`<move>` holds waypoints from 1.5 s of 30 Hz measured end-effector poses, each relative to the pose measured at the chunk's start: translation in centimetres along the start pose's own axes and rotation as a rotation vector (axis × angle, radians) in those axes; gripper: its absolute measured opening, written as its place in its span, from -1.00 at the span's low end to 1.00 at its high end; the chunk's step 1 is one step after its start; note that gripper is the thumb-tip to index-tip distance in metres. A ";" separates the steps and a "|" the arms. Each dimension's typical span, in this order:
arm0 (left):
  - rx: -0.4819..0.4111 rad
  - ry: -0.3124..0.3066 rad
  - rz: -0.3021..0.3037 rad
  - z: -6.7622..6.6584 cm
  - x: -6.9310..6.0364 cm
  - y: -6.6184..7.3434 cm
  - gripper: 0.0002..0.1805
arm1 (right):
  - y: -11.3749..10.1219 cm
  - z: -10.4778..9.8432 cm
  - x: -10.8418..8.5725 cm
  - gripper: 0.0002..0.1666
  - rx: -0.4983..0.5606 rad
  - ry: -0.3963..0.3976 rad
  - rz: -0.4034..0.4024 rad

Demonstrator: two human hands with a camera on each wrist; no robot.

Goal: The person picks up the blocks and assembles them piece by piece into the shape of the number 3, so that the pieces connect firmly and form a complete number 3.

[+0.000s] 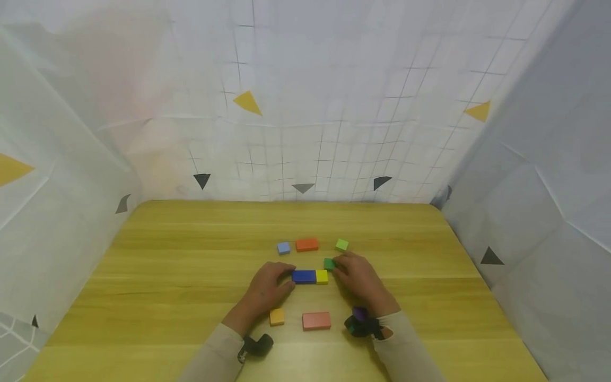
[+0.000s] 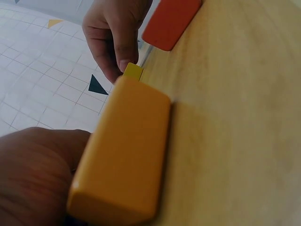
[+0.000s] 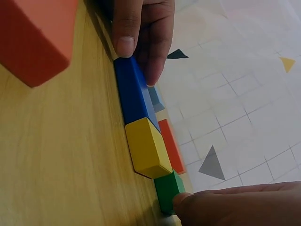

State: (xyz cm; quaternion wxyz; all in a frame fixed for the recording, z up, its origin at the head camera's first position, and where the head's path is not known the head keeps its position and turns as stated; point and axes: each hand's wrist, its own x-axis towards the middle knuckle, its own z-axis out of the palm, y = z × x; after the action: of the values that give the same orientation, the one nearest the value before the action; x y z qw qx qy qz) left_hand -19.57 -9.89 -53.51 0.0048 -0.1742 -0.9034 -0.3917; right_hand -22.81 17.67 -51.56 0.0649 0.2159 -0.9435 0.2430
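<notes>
A long blue block (image 1: 304, 277) lies end to end against a yellow block (image 1: 322, 277) on the table. My left hand (image 1: 268, 289) pinches the blue block's left end, thumb on the near side and fingers on the far side. My right hand (image 1: 359, 273) holds a green block (image 3: 169, 192) by its right part, just behind and beside the yellow block. From the right wrist, the thumb shows against the green block; the fingers beyond are hidden. An orange-yellow block (image 2: 124, 150) looms close in the left wrist view, beside the left hand.
Behind the row lie a light blue block (image 1: 284, 248), a red-orange block (image 1: 307, 244) and a light green block (image 1: 341, 244). Nearer stands a salmon block (image 1: 316, 321). A purple block (image 1: 360, 313) is partly hidden by the right wrist's camera. Pale sheets (image 1: 305, 143) enclose the wooden table (image 1: 191, 239).
</notes>
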 end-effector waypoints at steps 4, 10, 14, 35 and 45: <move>-0.006 0.001 0.000 0.0 0.0 0.0 -0.59 | -0.1 0.1 0.0 -0.73 -0.013 -0.001 -0.005; -0.002 0.008 -0.006 0.0 0.0 0.3 -0.59 | -0.2 0.0 0.1 -0.75 -0.019 0.010 -0.025; -0.001 0.010 -0.005 0.0 0.0 0.3 -0.59 | -0.4 -0.1 0.1 -0.75 -0.023 0.008 -0.037; 0.001 0.012 0.001 0.0 0.0 0.2 -0.59 | -0.3 0.4 -0.1 -0.77 0.001 0.010 -0.020; 0.010 0.013 0.001 -0.1 0.0 0.3 -0.59 | -0.3 0.3 -0.1 -0.77 -0.009 0.006 -0.028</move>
State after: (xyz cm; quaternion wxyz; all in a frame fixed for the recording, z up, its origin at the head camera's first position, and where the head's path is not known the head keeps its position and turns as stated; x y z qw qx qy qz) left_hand -19.52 -9.74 -53.26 0.0117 -0.1720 -0.9053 -0.3883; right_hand -22.62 17.35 -51.75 0.0722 0.2280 -0.9412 0.2385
